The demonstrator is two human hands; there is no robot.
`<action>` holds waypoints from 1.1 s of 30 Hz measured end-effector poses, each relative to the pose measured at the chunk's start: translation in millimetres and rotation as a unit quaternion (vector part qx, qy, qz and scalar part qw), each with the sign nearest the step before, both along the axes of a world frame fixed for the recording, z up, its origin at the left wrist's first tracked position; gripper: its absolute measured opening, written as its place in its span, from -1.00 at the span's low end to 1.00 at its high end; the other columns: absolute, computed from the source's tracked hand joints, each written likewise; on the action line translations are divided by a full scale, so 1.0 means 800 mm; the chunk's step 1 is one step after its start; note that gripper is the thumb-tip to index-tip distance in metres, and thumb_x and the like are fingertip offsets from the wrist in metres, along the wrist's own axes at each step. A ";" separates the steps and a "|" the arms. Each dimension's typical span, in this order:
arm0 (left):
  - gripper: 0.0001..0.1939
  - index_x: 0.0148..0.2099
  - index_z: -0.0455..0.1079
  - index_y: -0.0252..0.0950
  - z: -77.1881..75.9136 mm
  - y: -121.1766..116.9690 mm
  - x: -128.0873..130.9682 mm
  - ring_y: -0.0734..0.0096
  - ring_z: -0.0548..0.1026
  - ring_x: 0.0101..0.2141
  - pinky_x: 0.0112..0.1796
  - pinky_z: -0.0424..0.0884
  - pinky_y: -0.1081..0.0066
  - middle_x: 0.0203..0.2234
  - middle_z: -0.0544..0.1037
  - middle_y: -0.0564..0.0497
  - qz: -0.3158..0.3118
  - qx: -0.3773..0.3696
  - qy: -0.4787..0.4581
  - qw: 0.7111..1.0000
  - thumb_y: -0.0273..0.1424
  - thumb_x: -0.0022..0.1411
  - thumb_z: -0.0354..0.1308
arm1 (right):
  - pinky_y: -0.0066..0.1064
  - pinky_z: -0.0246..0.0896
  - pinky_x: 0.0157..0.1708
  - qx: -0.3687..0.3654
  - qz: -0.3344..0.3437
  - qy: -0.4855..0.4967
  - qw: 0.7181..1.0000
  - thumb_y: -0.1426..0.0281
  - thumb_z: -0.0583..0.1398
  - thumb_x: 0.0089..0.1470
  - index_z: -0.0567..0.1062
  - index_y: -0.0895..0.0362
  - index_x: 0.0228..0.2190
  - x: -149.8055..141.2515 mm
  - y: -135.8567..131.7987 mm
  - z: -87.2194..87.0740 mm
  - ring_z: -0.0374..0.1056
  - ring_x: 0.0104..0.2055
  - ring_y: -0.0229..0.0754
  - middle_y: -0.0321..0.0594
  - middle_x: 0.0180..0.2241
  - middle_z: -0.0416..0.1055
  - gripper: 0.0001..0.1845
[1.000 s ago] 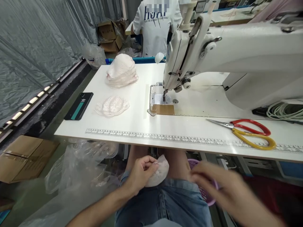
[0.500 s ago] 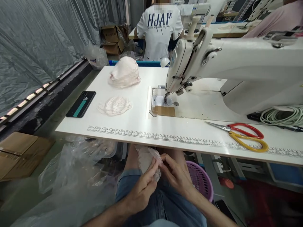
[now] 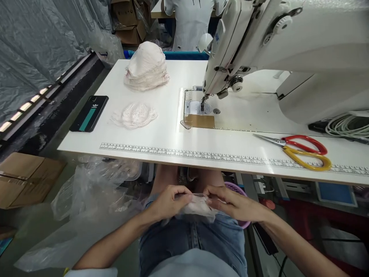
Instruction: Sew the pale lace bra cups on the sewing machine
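While the head view looks down, your left hand (image 3: 172, 202) and right hand (image 3: 227, 201) each pinch one end of a single pale fabric piece (image 3: 198, 209), held over your lap (image 3: 170, 236). On the tabletop (image 3: 170, 132): one stack of pale cups (image 3: 147, 68), layers uncountable; one lace piece (image 3: 136, 115); one phone (image 3: 90, 114), trefoil logo; one sewing machine (image 3: 259, 57); one pair of scissors (image 3: 284, 142); one printed ruler (image 3: 207, 156), numerals too small to read.

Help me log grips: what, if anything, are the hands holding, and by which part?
Pale fabric: the left hand holds its upper left part, the right hand its upper right. Exactly which edge is hidden.
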State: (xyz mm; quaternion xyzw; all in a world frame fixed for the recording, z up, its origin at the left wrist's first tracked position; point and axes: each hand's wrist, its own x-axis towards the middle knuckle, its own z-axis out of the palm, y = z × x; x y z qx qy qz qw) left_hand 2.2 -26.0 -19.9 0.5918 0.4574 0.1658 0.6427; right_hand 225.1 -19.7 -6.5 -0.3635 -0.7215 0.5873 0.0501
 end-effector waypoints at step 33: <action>-0.74 -0.29 0.42 -0.30 0.010 -0.005 -0.001 0.38 0.43 -0.36 -0.25 0.25 0.41 -0.43 0.53 0.01 -0.016 0.135 0.121 0.983 -0.52 0.14 -0.10 | -0.50 -0.03 -0.51 0.017 -0.112 0.064 0.991 0.19 -0.08 0.25 0.29 0.12 -0.44 -0.023 -0.015 -0.022 0.07 -0.48 -0.30 -0.33 -0.50 0.16 -0.66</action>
